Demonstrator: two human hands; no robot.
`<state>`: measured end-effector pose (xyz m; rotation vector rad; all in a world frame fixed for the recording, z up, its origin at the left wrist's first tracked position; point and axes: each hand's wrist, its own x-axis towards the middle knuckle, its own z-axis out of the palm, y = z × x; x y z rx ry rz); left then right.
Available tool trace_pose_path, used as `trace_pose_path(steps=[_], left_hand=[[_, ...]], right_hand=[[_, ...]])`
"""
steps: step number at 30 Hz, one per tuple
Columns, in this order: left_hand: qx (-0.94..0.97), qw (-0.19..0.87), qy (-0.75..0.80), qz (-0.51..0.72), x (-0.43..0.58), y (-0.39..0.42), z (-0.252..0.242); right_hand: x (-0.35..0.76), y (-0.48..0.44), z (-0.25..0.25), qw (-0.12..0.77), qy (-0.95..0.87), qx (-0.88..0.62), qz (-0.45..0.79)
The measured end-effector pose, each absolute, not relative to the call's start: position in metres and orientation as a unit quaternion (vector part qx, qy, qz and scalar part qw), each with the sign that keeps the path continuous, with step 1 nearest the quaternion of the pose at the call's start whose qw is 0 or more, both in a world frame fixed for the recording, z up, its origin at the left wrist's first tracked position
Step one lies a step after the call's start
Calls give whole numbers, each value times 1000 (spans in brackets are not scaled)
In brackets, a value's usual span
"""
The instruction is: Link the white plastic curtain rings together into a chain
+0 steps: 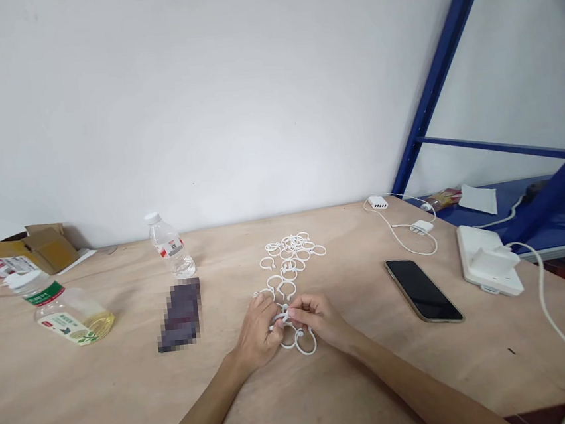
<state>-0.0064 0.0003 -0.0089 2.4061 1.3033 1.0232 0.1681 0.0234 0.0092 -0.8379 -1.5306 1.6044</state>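
Several white plastic rings (307,352) lie on the table around my hands, some with a small gap and knobbed ends. My left hand (260,331) is closed, thumb and fingers pinching a white ring just right of it. From the other side my right hand (320,318) pinches at the same spot, thumb against forefinger on white ring parts. The fingers partly hide the rings between them, so I cannot see exactly how these join. Beyond my hands, a loose trail of white rings (288,288) leads to an overlapping pile of rings (295,244).
Left on the wooden table (105,402) are a bottle of yellowish drink (68,319), a clear water bottle (170,246), an open cardboard box (49,248) and a blurred dark item (180,315). On the right lie a phone (423,290), a white power strip (490,262) and cables.
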Motion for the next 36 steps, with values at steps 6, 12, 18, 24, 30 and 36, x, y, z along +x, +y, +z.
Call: trace_pose_path(steps=[6,12,18,24,30,36], left_hand=[[823,119,435,347,-4,-1,-8],[786,167,461,377,-13,1,-1],[714,148,550,407,-37,11,7],[738,91,592,311,-50,18,-4],[758,66,588,274,-48,19,-10],[755,58,597,264,-47,17,-6]], right_hand=[[169,23,10,371,-609,-329,619],[171,24,16,393,-573,-366,619],[177,23,15,361,-666,-366,541],[175,22,2,339,-812,-359,312],[178,23,2,343,-822,-370,265],[178,20,3,308,-848,-366,229]])
